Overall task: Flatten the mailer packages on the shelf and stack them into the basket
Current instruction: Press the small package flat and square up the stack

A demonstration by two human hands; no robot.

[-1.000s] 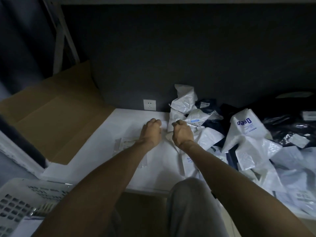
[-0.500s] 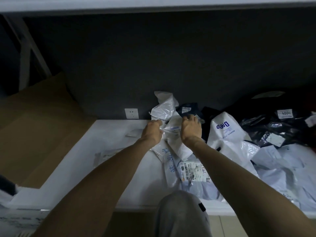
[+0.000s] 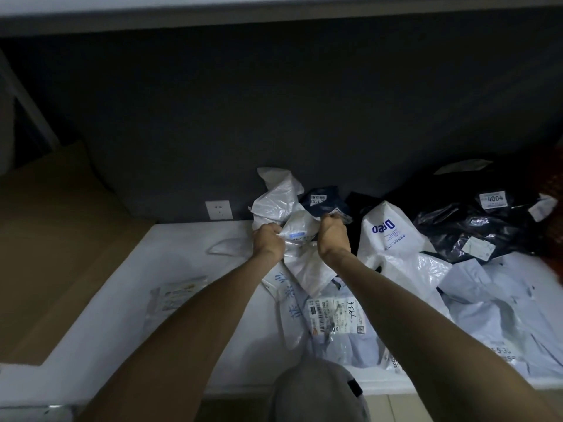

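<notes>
Bare from wrist to frame edge: left arm (image 3: 189,324), right arm (image 3: 411,303). Bare too: left hand (image 3: 268,240), right hand (image 3: 333,237). Plain grey cloth over knee (image 3: 313,391); small black tab (image 3: 355,388) on it.

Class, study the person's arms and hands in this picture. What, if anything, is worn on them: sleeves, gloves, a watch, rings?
No sleeves show: the left arm and right arm are bare down to the wrists. The left hand and right hand wear no gloves, and neither wrist has a watch or band. The fingers are mostly hidden in dim light, so rings cannot be judged.
</notes>
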